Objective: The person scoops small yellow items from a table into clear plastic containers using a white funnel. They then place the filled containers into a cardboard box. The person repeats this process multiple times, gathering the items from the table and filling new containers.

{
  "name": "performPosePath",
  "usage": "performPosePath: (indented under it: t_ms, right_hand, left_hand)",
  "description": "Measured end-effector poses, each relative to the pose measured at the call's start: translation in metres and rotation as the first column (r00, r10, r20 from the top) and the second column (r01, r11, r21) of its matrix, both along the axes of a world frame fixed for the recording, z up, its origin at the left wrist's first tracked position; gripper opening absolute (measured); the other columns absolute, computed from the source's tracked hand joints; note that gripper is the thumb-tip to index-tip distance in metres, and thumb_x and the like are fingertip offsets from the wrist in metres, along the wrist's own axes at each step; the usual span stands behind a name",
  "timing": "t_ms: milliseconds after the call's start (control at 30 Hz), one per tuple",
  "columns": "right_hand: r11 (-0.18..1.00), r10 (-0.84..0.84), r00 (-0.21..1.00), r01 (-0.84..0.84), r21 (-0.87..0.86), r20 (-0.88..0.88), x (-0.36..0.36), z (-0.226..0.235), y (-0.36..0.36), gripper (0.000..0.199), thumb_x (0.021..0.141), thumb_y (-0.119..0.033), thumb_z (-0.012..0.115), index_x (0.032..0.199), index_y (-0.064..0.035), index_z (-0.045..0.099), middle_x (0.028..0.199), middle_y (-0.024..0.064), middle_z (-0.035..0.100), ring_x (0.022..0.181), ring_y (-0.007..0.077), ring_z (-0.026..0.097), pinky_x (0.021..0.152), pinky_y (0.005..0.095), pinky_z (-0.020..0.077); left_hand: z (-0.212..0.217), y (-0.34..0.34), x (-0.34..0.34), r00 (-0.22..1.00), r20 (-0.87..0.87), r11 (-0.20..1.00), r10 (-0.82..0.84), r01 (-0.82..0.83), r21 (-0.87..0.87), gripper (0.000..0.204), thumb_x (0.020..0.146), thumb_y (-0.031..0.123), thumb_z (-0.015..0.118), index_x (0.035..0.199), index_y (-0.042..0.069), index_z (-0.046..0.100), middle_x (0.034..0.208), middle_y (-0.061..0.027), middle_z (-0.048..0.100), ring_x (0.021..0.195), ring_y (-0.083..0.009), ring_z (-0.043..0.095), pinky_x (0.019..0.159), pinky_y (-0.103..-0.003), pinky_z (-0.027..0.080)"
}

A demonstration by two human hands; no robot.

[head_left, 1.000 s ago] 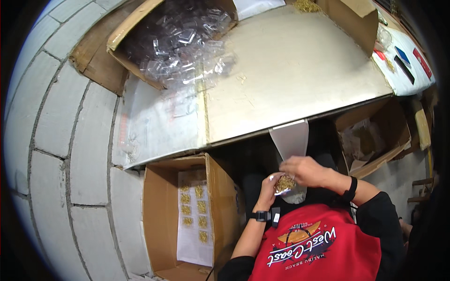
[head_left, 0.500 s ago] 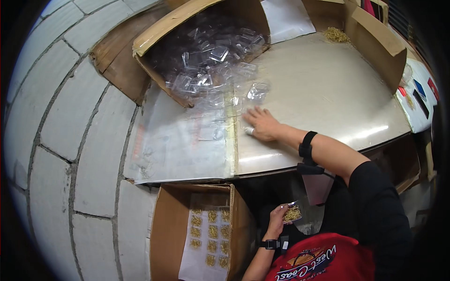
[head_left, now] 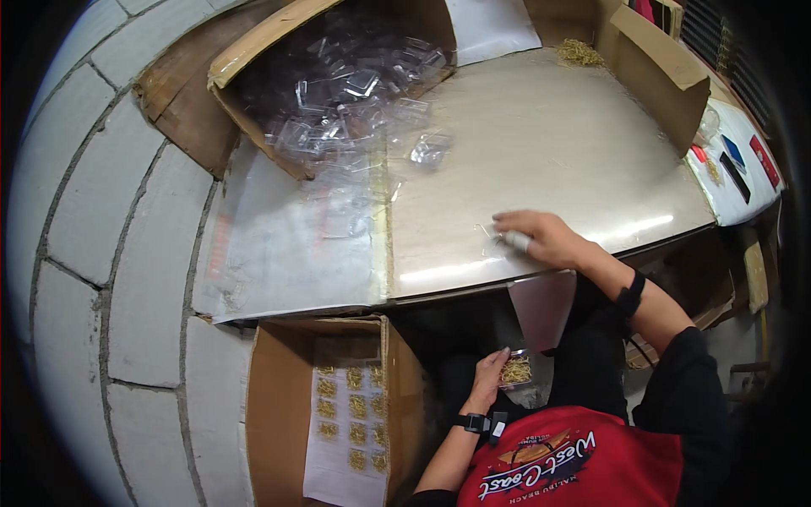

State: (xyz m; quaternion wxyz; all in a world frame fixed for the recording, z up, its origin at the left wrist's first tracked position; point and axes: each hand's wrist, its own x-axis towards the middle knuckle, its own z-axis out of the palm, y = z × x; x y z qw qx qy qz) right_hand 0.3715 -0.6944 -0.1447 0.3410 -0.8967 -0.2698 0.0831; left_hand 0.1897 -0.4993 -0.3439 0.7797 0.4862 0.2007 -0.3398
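Note:
In my left hand (head_left: 487, 377), low near my lap, is a small clear plastic box (head_left: 516, 369) filled with thin gold-coloured pieces; the fingers are closed on its side. My right hand (head_left: 547, 240) is over the near part of the table, slightly blurred, with a pale wrap on one finger. At its fingertips shows a thin clear plastic piece (head_left: 488, 239), faint against the tabletop; its exact shape is hard to make out. Farther off, a heap of clear plastic cases (head_left: 346, 101) spills out of a tipped cardboard box (head_left: 279, 38), with one loose case (head_left: 430, 149) at its right edge.
Below the table's left part stands an open cardboard carton (head_left: 274, 406) holding rows of filled clear boxes (head_left: 356, 407) on white paper. A small gold pile (head_left: 579, 52) lies at the table's far corner, beside a cardboard wall (head_left: 659, 76). A block wall (head_left: 144, 338) runs along the left.
My right hand has drawn back from the loose cases toward the table's near edge and to the right, with the clear piece at its fingers. The left hand still holds the filled box.

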Motion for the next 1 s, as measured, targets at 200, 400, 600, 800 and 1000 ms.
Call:
performPosePath:
  t_ms: [200, 400, 600, 800, 1000]
  right_hand:
    - [0.999, -0.002, 0.975, 0.010, -0.034, 0.224, 0.014, -0.025, 0.003, 0.043, 0.092, -0.020, 0.048, 0.132, -0.0059, 0.046, 0.142, 0.0111, 0.041, 0.136, 0.0299, 0.029, 0.111, 0.0395, 0.0249]
    - [0.996, 0.013, 0.894, 0.028, -0.084, 0.449, -0.082, -0.034, 0.009, 0.040, 0.085, -0.015, 0.056, 0.124, -0.0072, 0.052, 0.135, 0.0128, 0.047, 0.131, 0.0310, 0.037, 0.106, 0.0419, 0.0326]
    - [0.995, -0.064, 0.937, 0.032, 0.099, 0.343, -0.170, -0.033, -0.033, 0.038, 0.076, 0.000, 0.060, 0.113, -0.0040, 0.058, 0.112, 0.0145, 0.061, 0.106, 0.0320, 0.058, 0.088, 0.0387, 0.0488]
    - [0.944, -0.281, 0.960, 0.279, 0.175, -0.013, -0.205, -0.043, -0.065, 0.028, 0.080, -0.003, 0.059, 0.107, 0.0010, 0.061, 0.100, 0.0175, 0.065, 0.094, 0.0330, 0.062, 0.079, 0.0375, 0.0510]
    - [0.919, -0.281, 0.937, 0.325, 0.224, -0.209, -0.206, -0.072, -0.054, 0.025, 0.084, -0.009, 0.057, 0.107, 0.0024, 0.061, 0.099, 0.0186, 0.065, 0.094, 0.0323, 0.063, 0.083, 0.0364, 0.0495]
  left_hand:
    - [0.009, -0.022, 0.005, 0.999, 0.052, 0.992, 0.012, -0.019, 0.125, 0.025, 0.092, 0.025, 0.057, 0.102, 0.003, 0.062, 0.082, -0.0044, 0.066, 0.063, -0.0122, 0.065, 0.041, -0.025, 0.051]
    - [0.010, -0.034, 0.014, 0.996, -0.024, 0.996, 0.088, -0.089, -0.032, 0.037, 0.096, 0.036, 0.046, 0.108, 0.002, 0.057, 0.084, -0.0066, 0.065, 0.065, -0.0164, 0.065, 0.044, -0.029, 0.052]
    - [0.012, -0.047, 0.017, 0.998, 0.065, 0.998, -0.012, 0.016, -0.054, 0.044, 0.098, 0.037, 0.035, 0.108, 0.000, 0.056, 0.090, -0.0097, 0.065, 0.072, -0.0193, 0.067, 0.052, -0.033, 0.055]
    - [-0.001, -0.019, -0.012, 0.983, 0.049, 0.963, -0.179, 0.185, -0.198, 0.053, 0.099, 0.044, 0.031, 0.112, -0.001, 0.055, 0.094, -0.0120, 0.066, 0.075, -0.0188, 0.068, 0.053, -0.030, 0.056]
    - [0.068, -0.006, -0.012, 0.980, 0.131, 0.912, -0.150, 0.188, -0.364, 0.042, 0.099, 0.031, 0.036, 0.120, -0.003, 0.050, 0.105, -0.0146, 0.063, 0.088, -0.0219, 0.066, 0.062, -0.035, 0.060]
